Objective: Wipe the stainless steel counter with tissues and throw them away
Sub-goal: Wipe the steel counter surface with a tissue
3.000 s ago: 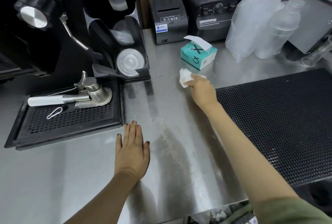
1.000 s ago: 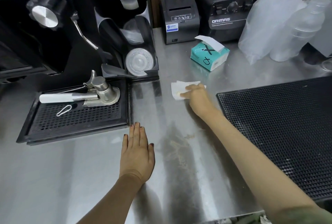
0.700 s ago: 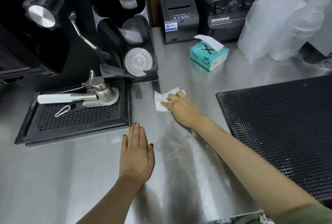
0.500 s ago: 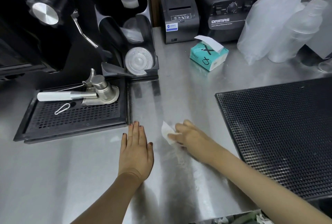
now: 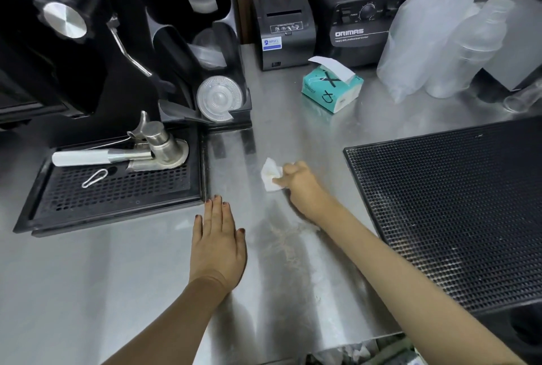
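R hand [image 5: 299, 186] grip closed on crumpled tissue [image 5: 271, 174], pressed to steel surface [image 5: 117, 291] just right of drip tray [image 5: 117, 188]. L hand [image 5: 217, 244] flat, open, holding nothing, near tray's front corner. Risk: pale residue streak [image 5: 286, 243] nearer than tissue gets smeared, not lifted, since wad looks small & soiled; thin tissue may tear.

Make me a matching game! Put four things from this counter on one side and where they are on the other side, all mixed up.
Things:
1. tissue
2. tissue box
3. left hand
4. clip

Places:
A. on the black drip tray
B. flat on the counter
C. in front of the blender
D. in the right hand

Pairs: 1-D, 2-C, 3-B, 4-A
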The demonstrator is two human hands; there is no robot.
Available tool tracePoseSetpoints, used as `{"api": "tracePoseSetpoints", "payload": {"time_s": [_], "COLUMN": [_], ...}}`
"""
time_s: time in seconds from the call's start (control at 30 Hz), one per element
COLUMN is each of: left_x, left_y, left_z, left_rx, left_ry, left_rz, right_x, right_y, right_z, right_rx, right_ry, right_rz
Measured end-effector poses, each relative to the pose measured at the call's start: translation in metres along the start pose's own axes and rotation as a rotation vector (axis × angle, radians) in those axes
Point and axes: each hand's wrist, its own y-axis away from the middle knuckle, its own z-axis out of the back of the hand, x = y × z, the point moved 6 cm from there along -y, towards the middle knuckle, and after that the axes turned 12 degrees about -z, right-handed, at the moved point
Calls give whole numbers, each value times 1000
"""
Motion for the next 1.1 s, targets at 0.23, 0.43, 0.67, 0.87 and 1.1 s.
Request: {"api": "tracePoseSetpoints", "payload": {"time_s": [0.23, 0.43, 0.67, 0.87, 1.1], "left_x": [2, 2, 1, 0, 1], "left_y": [-1, 0, 2, 1, 0], "left_z": [-4, -4, -1, -2, -3], "left_rx": [7, 2, -16, -8, -19], "left_ry": [-3, 10, 44, 57, 53], "left_rz": [-7, 1, -20, -29, -16], "right_x": [23, -12, -58, -24, -29], "right_y": [123, 51, 20, 103, 66], "right_z": [0, 57, 49, 24, 63], "right_rx": [134, -249, -215, -146, -268], "right_ry": [26, -286, 164, 276, 120], "right_rz": [174, -266, -414, -328, -348]}}
